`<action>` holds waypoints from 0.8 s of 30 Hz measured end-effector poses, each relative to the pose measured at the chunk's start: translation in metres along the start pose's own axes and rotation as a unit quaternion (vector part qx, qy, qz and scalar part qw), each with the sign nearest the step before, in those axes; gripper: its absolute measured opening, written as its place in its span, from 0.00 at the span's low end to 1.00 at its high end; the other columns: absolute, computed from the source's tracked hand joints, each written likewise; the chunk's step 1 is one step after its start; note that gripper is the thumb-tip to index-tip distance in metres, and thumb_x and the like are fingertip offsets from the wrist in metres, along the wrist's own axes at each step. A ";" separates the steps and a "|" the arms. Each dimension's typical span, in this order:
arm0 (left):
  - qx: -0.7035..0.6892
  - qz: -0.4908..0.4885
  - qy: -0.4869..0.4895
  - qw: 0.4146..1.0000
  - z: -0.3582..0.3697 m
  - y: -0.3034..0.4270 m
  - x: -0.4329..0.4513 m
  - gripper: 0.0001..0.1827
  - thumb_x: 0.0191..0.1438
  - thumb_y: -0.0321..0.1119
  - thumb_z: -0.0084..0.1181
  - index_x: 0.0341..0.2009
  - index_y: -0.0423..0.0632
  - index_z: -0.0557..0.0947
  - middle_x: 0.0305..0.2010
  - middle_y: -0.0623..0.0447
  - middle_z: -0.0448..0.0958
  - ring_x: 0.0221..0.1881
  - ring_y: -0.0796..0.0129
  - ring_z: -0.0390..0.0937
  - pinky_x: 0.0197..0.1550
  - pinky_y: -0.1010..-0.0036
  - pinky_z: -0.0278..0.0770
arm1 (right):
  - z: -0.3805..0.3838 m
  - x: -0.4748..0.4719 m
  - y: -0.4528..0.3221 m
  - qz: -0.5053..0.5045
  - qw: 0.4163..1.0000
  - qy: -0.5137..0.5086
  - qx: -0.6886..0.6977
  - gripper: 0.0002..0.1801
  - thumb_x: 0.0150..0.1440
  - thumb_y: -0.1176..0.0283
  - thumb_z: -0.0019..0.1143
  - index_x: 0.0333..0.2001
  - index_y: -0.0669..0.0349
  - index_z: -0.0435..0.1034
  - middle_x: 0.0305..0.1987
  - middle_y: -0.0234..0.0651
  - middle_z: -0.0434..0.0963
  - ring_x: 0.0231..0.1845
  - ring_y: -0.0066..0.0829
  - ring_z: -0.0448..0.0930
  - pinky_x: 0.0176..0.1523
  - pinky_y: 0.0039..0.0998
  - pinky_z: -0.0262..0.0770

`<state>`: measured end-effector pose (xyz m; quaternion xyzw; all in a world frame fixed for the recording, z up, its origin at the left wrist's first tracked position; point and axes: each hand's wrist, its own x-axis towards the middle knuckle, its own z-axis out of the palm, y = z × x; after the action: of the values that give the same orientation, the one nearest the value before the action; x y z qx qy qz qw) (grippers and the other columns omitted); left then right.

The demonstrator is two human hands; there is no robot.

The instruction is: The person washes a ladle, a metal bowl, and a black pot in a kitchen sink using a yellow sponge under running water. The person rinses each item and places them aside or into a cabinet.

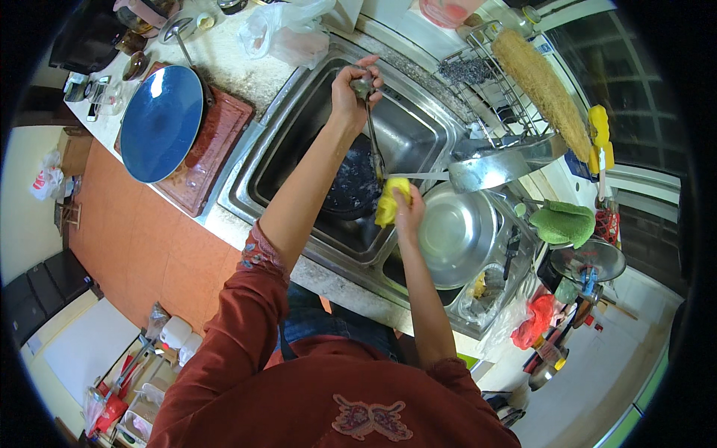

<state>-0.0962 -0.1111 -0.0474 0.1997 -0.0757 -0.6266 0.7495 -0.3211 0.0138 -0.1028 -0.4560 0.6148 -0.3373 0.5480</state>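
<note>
My left hand (pixel 354 92) grips the rounded metal head of a long-handled utensil (pixel 372 126), perhaps a ladle; the fingers partly hide it. Its handle slopes down over the sink. In my right hand (pixel 410 213) is a yellow sponge or cloth (pixel 392 203), close beside the handle's lower end; whether they touch is unclear. A thin stream of water (pixel 423 176) runs from the metal faucet (pixel 487 168) towards that end. Below, a dark round pan (pixel 353 187) with suds or water on it lies in the stainless steel sink (pixel 411 131), partly hidden by my left forearm.
A large metal basin (pixel 456 227) sits over the smaller sink at right. A blue plate (pixel 162 123) rests on a brown cutting board (pixel 221 137) at left. Behind the faucet stand a wire rack (pixel 476 56) and a loofah (pixel 538 92). A plastic bag (pixel 288 39) lies at the back.
</note>
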 end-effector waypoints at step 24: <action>0.222 -0.122 0.142 0.957 0.018 -0.048 -0.065 0.32 0.61 0.56 0.29 0.37 0.43 0.80 0.29 0.52 0.78 0.31 0.66 0.76 0.38 0.72 0.73 | 0.028 -0.002 -0.069 -0.136 0.958 -0.018 0.253 0.27 0.59 0.75 0.49 0.61 0.73 0.58 0.60 0.41 0.68 0.57 0.31 0.71 0.62 0.32 0.65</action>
<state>-0.1599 -0.0584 -0.0409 0.4562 -0.0808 -0.6457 0.6070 -0.2804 -0.0069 -0.0436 -0.3878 0.4317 -0.5446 0.6055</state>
